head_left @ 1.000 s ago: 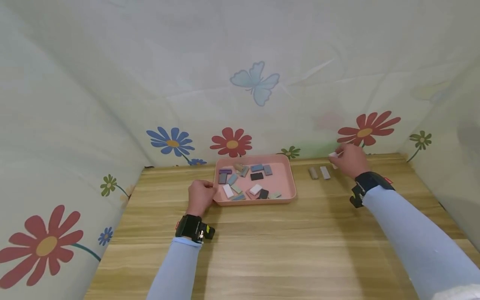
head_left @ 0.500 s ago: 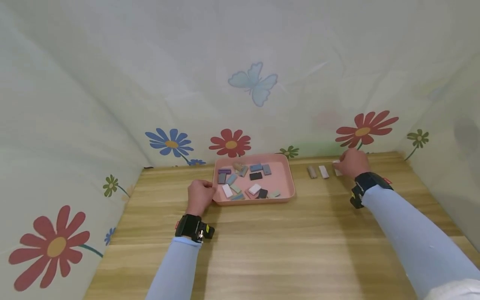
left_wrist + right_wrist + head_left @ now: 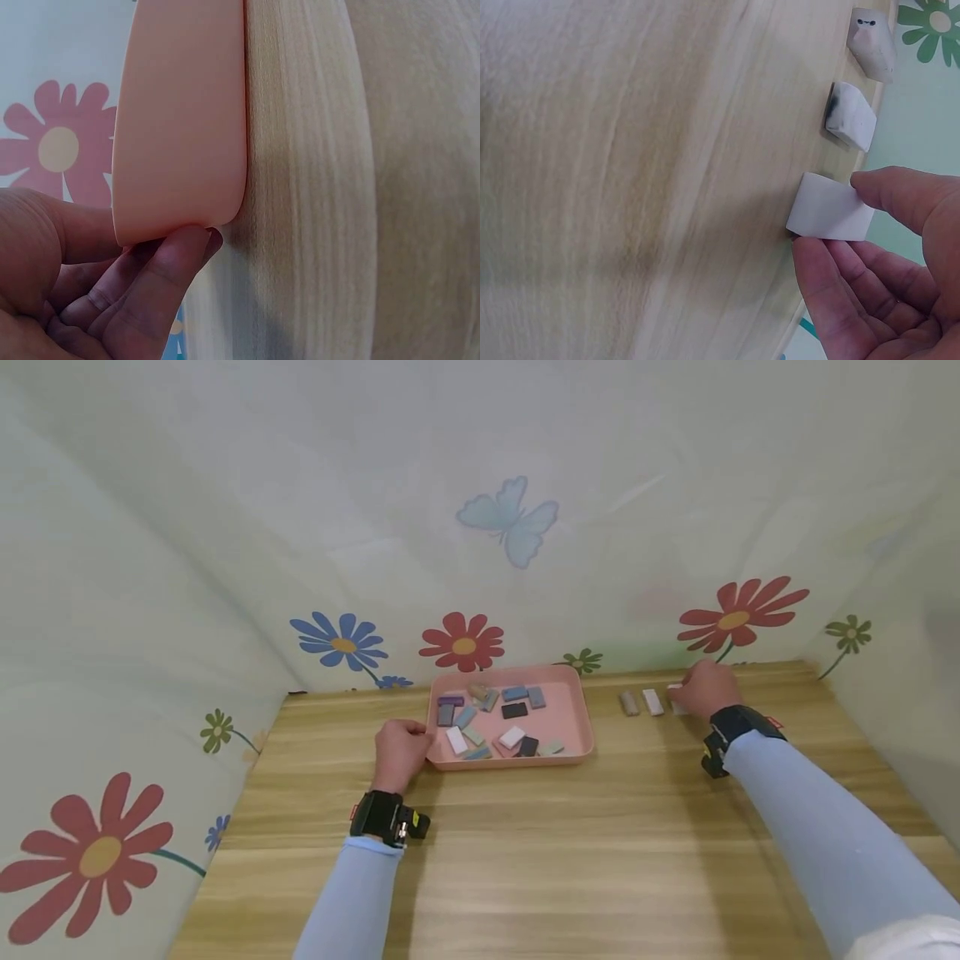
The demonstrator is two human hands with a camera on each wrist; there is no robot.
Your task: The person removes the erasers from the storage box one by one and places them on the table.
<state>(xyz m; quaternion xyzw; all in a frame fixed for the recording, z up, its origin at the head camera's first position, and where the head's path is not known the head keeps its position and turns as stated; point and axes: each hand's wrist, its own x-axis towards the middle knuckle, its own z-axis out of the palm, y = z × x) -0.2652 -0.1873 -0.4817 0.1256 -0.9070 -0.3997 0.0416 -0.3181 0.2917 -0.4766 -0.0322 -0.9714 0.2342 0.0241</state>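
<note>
In the right wrist view my right hand (image 3: 710, 689) pinches a white eraser (image 3: 832, 208) between thumb and fingers, low at the tabletop. Beside it lie a white eraser (image 3: 652, 702) with a dark smudge on one end and a greyish eraser (image 3: 629, 702) printed with a small face. My left hand (image 3: 401, 753) grips the near left corner of a pink tray (image 3: 184, 112), its thumb at the rim and its fingers against the outer wall. Inside the tray lie several small erasers and blocks, among them a black one (image 3: 514, 711), a white one (image 3: 457, 741) and a purple one (image 3: 451, 701).
A wood-grain table (image 3: 540, 852) carries everything and meets a pale curtain (image 3: 360, 510) with printed flowers just behind the tray. The curtain also rises at both sides. Each wrist wears a black camera band (image 3: 381, 816).
My right hand has lowered the white eraser to the tabletop, at the right end of the row with the other two. The left hand and the tray have stayed put.
</note>
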